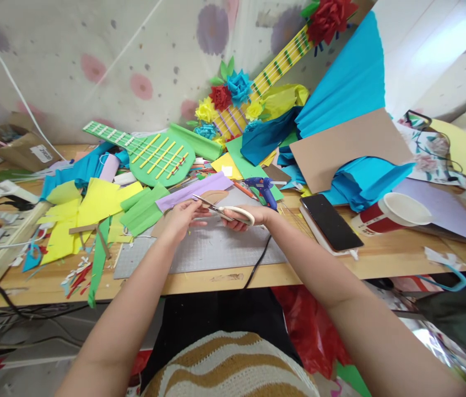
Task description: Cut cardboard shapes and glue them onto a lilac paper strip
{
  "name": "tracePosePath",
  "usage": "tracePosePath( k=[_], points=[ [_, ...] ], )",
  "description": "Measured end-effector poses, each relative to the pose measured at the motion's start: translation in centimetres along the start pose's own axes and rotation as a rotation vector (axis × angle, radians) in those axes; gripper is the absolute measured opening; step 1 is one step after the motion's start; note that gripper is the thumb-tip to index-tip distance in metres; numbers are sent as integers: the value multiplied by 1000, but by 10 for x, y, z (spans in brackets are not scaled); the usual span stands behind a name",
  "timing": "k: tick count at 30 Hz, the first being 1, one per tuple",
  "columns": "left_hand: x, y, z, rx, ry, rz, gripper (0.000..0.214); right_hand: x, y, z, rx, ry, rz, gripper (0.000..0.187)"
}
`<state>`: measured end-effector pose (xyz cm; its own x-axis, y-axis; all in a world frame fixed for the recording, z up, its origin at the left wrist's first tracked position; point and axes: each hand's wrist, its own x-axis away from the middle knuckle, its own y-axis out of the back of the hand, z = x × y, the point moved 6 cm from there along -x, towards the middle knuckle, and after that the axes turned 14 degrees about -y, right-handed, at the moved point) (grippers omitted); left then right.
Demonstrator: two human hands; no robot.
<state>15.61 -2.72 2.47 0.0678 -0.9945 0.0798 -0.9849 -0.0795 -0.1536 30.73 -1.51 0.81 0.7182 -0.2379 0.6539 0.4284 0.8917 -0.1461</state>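
Note:
My right hand grips a pair of scissors by the pale handles, blades angled up and to the left. Just left of the blades, my left hand has its thumb and forefinger pinched together near the tips. Whatever those fingers hold is too small to make out. Both hands hover over a grey cutting mat. Beyond them lies a strip of purple crepe paper. A blue hot glue gun rests behind my right wrist.
Green and yellow paper guitars stand at the back. Yellow crepe paper and scraps lie left. A phone and a paper cup sit right, near brown cardboard. A black cable crosses the front edge.

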Motion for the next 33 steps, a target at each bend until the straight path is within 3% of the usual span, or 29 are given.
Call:
tracePosePath(
  k=[4,11,19,26,33],
  points=[
    [-5,1,-1,-21,-61,-43,16,-1,1,3,12,-3,-29,56],
    [-7,-4,-1,112,-92,-243,13,-4,-1,9,-4,85,-105,57],
    [-2,-10,0,167,-60,-280,10,-4,-3,10,8,110,-56,62],
    [3,-13,4,181,-81,-331,9,-1,-4,6,13,58,-140,61],
    [3,-13,9,225,-72,-360,5,0,-5,6,-13,19,-142,56]
  ],
)
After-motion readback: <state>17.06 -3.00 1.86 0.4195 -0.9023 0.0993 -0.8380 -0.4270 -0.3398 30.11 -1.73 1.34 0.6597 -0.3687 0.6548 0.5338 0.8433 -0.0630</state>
